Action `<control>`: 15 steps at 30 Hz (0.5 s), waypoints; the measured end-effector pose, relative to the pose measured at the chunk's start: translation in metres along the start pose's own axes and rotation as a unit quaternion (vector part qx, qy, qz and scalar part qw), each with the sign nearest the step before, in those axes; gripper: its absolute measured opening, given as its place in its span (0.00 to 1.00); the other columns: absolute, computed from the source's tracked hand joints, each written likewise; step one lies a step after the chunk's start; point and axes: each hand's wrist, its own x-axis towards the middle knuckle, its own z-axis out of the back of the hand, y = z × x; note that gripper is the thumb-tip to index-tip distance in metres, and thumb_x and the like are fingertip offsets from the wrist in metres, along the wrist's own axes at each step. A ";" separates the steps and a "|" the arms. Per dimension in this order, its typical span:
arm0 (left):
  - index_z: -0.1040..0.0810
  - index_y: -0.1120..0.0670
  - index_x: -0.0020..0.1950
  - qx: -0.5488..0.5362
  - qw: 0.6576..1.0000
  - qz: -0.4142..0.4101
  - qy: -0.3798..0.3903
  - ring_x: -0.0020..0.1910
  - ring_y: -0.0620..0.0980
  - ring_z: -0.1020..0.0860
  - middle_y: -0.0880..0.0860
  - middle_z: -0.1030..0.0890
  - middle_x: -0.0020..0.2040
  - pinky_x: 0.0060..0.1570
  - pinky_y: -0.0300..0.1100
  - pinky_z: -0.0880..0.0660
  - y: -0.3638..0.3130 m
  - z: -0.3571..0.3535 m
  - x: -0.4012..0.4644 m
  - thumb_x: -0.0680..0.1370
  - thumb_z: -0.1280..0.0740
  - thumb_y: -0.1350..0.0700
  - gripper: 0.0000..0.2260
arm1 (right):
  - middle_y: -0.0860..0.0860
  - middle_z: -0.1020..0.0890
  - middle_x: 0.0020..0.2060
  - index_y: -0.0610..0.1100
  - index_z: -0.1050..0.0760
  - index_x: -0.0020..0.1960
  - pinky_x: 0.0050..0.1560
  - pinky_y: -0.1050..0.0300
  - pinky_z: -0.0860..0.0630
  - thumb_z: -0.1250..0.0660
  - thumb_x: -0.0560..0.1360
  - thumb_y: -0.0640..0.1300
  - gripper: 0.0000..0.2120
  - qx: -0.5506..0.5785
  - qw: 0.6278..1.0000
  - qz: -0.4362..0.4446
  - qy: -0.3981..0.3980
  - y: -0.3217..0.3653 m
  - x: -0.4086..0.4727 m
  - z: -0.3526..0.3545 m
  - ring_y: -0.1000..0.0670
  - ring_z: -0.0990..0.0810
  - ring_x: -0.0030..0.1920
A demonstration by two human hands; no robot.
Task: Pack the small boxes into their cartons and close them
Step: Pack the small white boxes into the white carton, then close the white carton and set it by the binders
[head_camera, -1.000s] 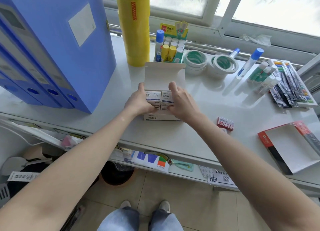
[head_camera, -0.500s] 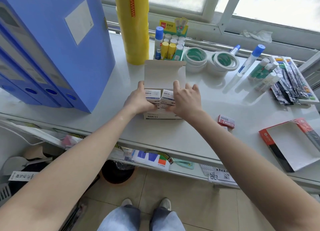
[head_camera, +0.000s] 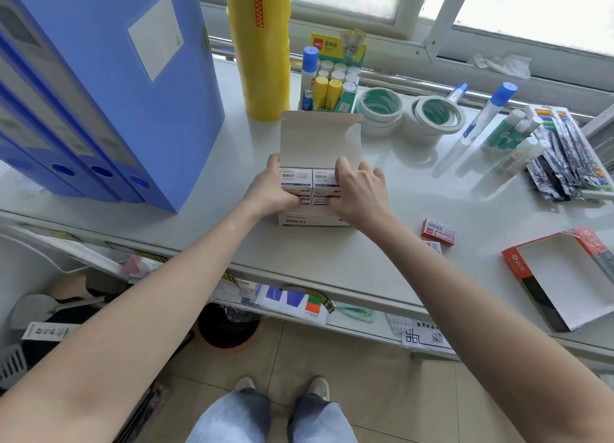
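A white carton (head_camera: 300, 221) stands open on the white table (head_camera: 332, 260), its lid flap (head_camera: 319, 140) raised behind it. Several small white-and-blue boxes (head_camera: 295, 177) lie packed inside in rows. My left hand (head_camera: 269, 190) holds the carton's left side with the thumb over the boxes. My right hand (head_camera: 360, 193) rests on the right-hand boxes, fingertips pressing on their far edge. A small red box (head_camera: 438, 231) lies loose on the table to the right, with another partly hidden behind my right forearm.
Blue binders (head_camera: 99, 87) stand at left, a yellow film roll (head_camera: 259, 44) and a glue-stick display (head_camera: 332, 80) behind the carton. Tape rolls (head_camera: 432, 113), glue bottles and packets lie at right. An open red carton (head_camera: 561, 276) sits at the table's right front edge.
My right hand has slid forward over the right-hand boxes and its fingers have spread. My left hand has stayed on the carton's left side.
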 end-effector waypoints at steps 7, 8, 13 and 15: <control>0.36 0.57 0.64 -0.092 0.995 -0.014 0.021 0.55 0.53 0.23 0.58 0.24 0.58 0.46 0.38 0.27 -0.002 -0.001 -0.003 0.65 0.31 0.60 0.29 | 0.43 0.23 0.50 0.41 0.32 0.51 0.50 0.50 0.34 0.35 0.69 0.47 0.14 0.038 0.998 0.000 0.046 -0.003 0.001 0.007 0.41 0.29 0.53; 0.35 0.57 0.62 -0.107 0.994 -0.014 0.024 0.56 0.53 0.23 0.59 0.25 0.59 0.46 0.37 0.26 -0.003 0.001 -0.004 0.65 0.32 0.60 0.27 | 0.43 0.24 0.50 0.41 0.31 0.51 0.50 0.50 0.34 0.36 0.70 0.48 0.14 0.054 0.997 -0.001 0.045 -0.004 0.000 0.010 0.41 0.29 0.53; 0.26 0.55 0.56 -0.181 0.983 -0.033 -0.017 0.47 0.37 0.24 0.51 0.29 0.50 0.38 0.21 0.31 -0.011 0.009 -0.014 0.77 0.45 0.64 0.12 | 0.46 0.23 0.51 0.45 0.26 0.52 0.56 0.49 0.36 0.40 0.73 0.50 0.13 0.145 0.988 -0.046 -0.019 -0.008 -0.008 0.025 0.44 0.28 0.55; 0.24 0.53 0.54 -0.177 0.982 -0.041 -0.042 0.47 0.38 0.26 0.48 0.30 0.46 0.42 0.23 0.32 -0.009 0.010 -0.017 0.77 0.48 0.65 0.16 | 0.44 0.22 0.51 0.42 0.25 0.52 0.56 0.49 0.34 0.42 0.74 0.45 0.12 0.191 0.977 -0.072 -0.054 -0.012 -0.011 0.027 0.42 0.26 0.54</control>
